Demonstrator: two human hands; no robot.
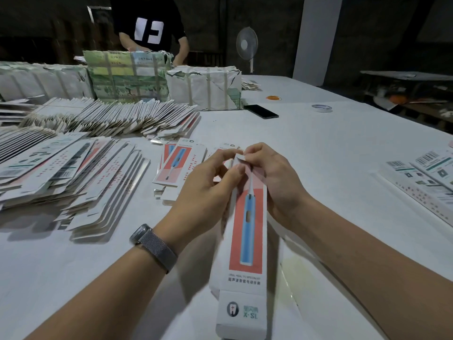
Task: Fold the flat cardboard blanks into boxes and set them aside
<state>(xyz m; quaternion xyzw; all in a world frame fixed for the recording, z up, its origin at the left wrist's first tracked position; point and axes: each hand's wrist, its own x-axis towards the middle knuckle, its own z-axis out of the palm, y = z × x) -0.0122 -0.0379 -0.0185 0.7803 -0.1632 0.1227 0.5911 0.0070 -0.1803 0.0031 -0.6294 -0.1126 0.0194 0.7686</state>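
While closing off the far end of one box (246, 231) at mid-frame, pinching its small end flap (239, 159) from both sides: left hand (208, 182) with thumb and fingers curled onto the flap's left edge, right hand (272, 177) gripping the flap and the box's upper right side. Holding the box lengthwise, already opened out into a tube, near end pointing toward the lower edge of the frame and apparently not yet closed.

Judging the job as barely dented. Seeing at least two finished-looking boxes (421, 177) lying side by side on the counter (318, 148) at the right edge, partly cropped, so not counting further. Working through one box at present.

Leaving far more undone: flat blanks in three groups, each too many to count, namely a slumped heap (73, 173) at left, fanned rows (110, 116) at upper left, and a small stack (174, 165) just left of the hands. Waiting behind those, three paper-wrapped bundles (127, 74) along the upper left, unopened as far as can be told.

Counting also one phone (261, 111), one tape roll (321, 108), one clump of orange bands (273, 97), one fan (246, 44), one other person (149, 23) at the top.
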